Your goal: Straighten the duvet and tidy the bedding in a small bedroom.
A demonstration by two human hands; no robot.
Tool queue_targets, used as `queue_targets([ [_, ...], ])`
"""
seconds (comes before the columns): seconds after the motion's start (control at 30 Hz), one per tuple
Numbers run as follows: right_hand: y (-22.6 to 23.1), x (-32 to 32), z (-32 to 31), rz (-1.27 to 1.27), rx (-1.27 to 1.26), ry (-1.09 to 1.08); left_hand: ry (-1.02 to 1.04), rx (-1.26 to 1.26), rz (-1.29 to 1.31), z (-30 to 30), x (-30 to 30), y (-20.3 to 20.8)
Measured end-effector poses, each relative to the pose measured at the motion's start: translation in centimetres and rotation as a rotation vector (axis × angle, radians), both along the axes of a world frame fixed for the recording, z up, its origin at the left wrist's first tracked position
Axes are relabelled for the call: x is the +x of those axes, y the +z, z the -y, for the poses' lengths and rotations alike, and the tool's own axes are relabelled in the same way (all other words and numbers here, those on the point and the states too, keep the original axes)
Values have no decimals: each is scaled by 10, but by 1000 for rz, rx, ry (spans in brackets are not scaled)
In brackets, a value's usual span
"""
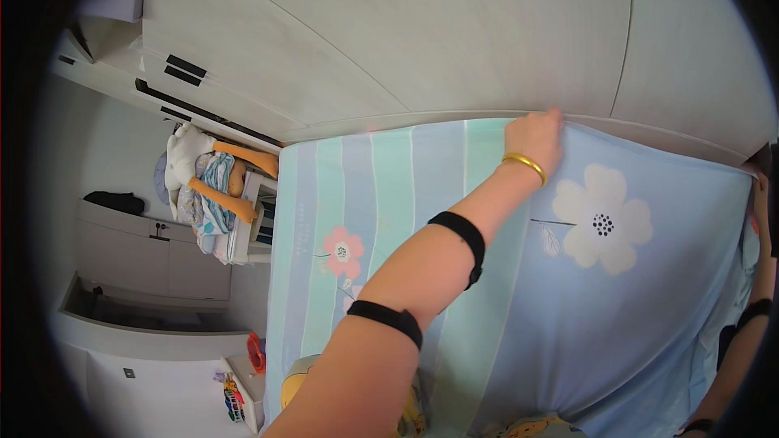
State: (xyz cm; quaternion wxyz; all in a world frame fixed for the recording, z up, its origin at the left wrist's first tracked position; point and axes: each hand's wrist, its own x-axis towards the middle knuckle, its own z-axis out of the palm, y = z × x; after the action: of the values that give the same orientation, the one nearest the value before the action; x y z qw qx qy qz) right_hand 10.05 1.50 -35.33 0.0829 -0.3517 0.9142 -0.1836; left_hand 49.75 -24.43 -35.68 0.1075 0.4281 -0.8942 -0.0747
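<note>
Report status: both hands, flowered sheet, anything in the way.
Left hand closed on flowered sheet, upper edge. Right hand at its corner, grip unclear. Sheet wrinkled at right. Pale cabinet doors border upper edge.

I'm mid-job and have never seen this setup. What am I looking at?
No machine: these are a person's bare hands. The picture comes from a fisheye camera on the wearer's head, looking down, so straight edges bend. The left hand, below a gold bangle, is closed on the edge of a striped, flowered sheet, beside pale doors. The right hand is at the sheet's far right; its grip is unclear. Something yellow shows by the left forearm, too hidden to name.
</note>
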Motion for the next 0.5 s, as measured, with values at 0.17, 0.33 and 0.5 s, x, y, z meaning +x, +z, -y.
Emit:
queue_targets([
  [0.17, -117, -98, -5, 598, -347, -287, 146, 174, -195, -6, -22, -41],
  [0.33, -169, -136, -1, 78, -524, -120, 227, 261, -301, -11, -28, -71],
  [0.5, -183, -61, 27, 29, -443, -171, 281, 265, -321, -14, -17, -105],
])
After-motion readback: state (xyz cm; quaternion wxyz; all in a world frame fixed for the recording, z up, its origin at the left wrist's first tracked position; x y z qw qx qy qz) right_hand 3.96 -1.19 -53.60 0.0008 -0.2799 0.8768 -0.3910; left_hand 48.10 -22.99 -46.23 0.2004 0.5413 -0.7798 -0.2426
